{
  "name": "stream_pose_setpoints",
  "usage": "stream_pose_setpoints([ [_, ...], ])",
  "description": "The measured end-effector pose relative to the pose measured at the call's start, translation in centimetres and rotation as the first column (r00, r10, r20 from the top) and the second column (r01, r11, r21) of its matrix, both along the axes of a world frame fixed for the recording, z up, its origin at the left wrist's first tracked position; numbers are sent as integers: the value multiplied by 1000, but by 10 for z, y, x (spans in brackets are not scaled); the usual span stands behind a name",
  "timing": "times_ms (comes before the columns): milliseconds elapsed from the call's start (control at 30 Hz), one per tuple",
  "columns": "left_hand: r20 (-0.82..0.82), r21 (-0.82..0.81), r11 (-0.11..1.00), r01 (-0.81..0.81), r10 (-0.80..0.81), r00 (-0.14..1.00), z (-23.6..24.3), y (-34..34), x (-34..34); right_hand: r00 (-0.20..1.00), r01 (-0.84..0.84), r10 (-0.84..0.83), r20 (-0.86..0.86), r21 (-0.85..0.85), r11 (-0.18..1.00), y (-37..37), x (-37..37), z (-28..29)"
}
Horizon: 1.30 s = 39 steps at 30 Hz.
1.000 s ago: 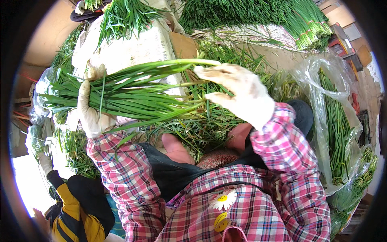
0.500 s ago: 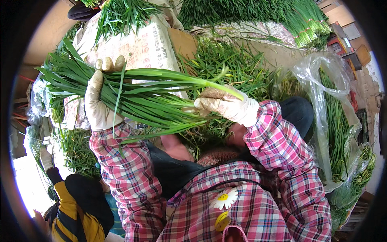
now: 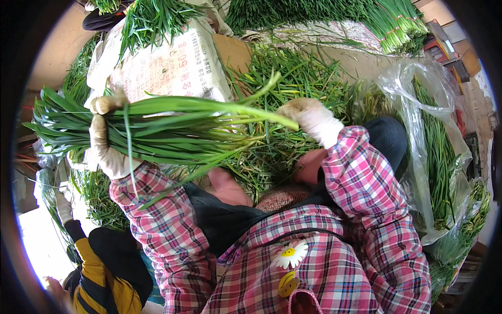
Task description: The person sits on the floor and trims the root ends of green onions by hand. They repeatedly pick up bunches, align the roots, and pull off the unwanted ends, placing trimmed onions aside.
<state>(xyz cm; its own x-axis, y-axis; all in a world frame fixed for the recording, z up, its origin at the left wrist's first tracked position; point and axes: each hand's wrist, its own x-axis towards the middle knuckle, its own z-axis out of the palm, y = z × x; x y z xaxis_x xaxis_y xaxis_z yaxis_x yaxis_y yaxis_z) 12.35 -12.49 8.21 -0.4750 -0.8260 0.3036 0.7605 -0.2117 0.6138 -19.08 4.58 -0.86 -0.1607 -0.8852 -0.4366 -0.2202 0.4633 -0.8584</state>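
My left hand [image 3: 107, 133], in a stained pale glove, is closed around a bunch of Chinese chives [image 3: 178, 123]. The dark leaf tips fan out to the left, and the paler stem ends point right. One long thin leaf hangs across the bunch near my wrist, and a thick pale stem reaches farthest right. Just beyond that stem's end is my right hand [image 3: 311, 119], gloved too; its fingers look bent but are smeared by motion, so I cannot make out whether anything is in them.
Loose chives and trimmings [image 3: 293, 78] lie heaped beyond my hands. A printed white sack [image 3: 178, 63] carries more chives. Banded bundles [image 3: 400, 31] lie at the far right. A clear plastic bag [image 3: 418, 152] of chives stands right. Another person [image 3: 104, 272] sits at lower left.
My left hand has moved left with the bunch. My right hand has come away from the lower stem ends and shifted slightly right and up.
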Motion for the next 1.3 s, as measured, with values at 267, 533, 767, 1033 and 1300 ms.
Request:
stream_pose_setpoints([
  [267, 42, -38, 997, -74, 75, 996, -10, -19, 11, 926, -111, -54, -374, -405, 907, 23, -5, 32],
  [533, 48, 109, 994, -17, 12, 999, -15, -20, -1, 879, -205, -3, -477, -383, 901, 5, 35, 66],
  [767, 82, 194, 981, -27, 12, 997, -13, -9, -20, 957, -168, -26, -290, -624, 764, -18, 53, 61],
  [1033, 90, 89, 994, 64, -72, 993, -5, 6, -34, 935, 167, 75, 347, -617, 769, -23, 53, 82],
  [1300, 216, 276, 916, -290, 235, 948, -8, -12, -16, 784, 600, -46, 619, -737, 311, -1, -27, 112],
])
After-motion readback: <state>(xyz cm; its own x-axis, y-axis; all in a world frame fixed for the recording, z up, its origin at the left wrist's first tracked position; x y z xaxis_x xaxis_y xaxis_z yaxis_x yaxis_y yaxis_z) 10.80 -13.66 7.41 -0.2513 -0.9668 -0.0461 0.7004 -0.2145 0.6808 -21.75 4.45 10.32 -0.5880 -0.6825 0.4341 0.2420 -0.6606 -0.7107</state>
